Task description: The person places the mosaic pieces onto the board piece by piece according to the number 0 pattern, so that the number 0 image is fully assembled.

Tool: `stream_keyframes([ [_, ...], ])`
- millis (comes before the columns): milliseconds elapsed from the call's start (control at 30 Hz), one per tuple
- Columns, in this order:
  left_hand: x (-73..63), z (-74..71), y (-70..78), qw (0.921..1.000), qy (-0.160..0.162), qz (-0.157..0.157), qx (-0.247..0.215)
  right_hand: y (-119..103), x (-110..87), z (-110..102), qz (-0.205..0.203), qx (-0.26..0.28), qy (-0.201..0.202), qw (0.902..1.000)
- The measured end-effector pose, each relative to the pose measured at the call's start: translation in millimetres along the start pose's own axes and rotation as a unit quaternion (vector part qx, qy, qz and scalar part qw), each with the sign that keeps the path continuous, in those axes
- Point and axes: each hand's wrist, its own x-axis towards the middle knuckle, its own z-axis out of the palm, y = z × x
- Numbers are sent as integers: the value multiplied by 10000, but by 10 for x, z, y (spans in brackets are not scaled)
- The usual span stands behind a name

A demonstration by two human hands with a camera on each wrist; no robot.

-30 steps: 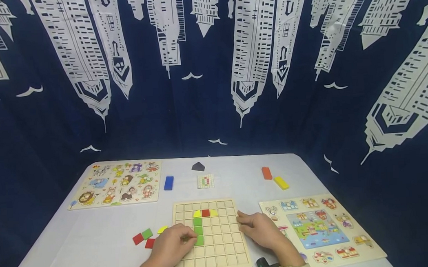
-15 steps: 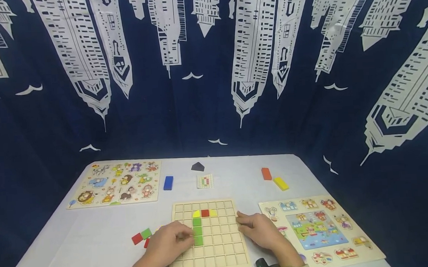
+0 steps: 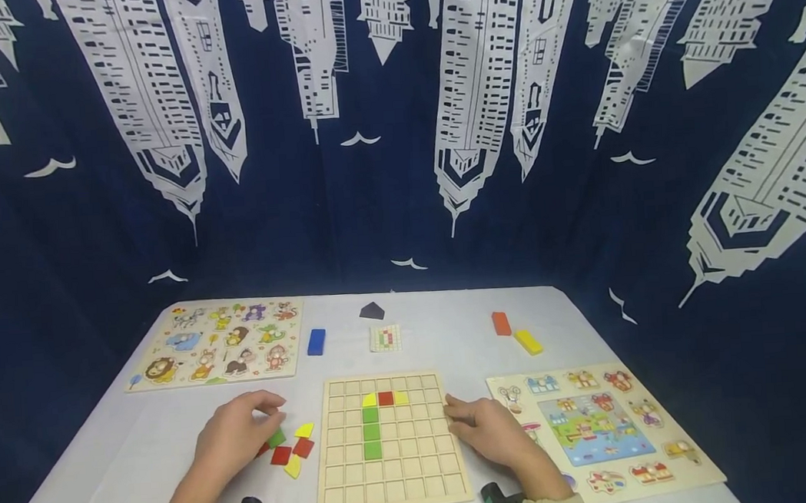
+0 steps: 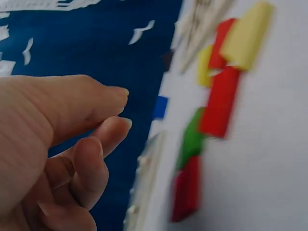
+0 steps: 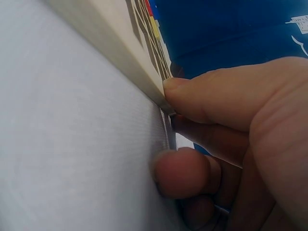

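A wooden grid board (image 3: 431,490) lies in front of me. Its upper part holds a red square (image 3: 386,399) between two yellow rounded pieces, and a column of green squares (image 3: 372,432) runs down below the left one. My right hand (image 3: 486,432) pinches the board's right edge, thumb on top in the right wrist view. Left of the board hovers my left hand (image 3: 230,437), fingers loosely bent and holding nothing. Beside it lie loose pieces: a green square (image 3: 277,438), red squares (image 3: 281,456) and yellow rounded pieces (image 3: 292,466). One red piece is partly hidden by that hand.
A small pattern card (image 3: 385,339) lies beyond the board, near a blue block (image 3: 316,342) and a dark pentagon (image 3: 372,311). Orange (image 3: 500,324) and yellow (image 3: 529,342) blocks lie back right. An animal puzzle (image 3: 198,370) lies back left, another puzzle (image 3: 687,476) at right.
My left hand has left the green column on the board and moved left, over the loose pieces. The right hand stays at the board's edge.
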Motion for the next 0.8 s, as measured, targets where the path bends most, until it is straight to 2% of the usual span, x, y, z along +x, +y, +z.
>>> stream_keyframes([
  [133,9,155,5,9994,-231,184,151,10,-3,2,20,1,-22,10000],
  [367,22,352,11,9984,-238,360,374,16,-6,7,32,58,-49,10000],
  [533,34,408,14,9985,-257,369,320,15,-8,10,70,62,-48,9999],
  [800,27,389,60,9982,-341,403,294,6,-4,15,88,37,0,10000],
])
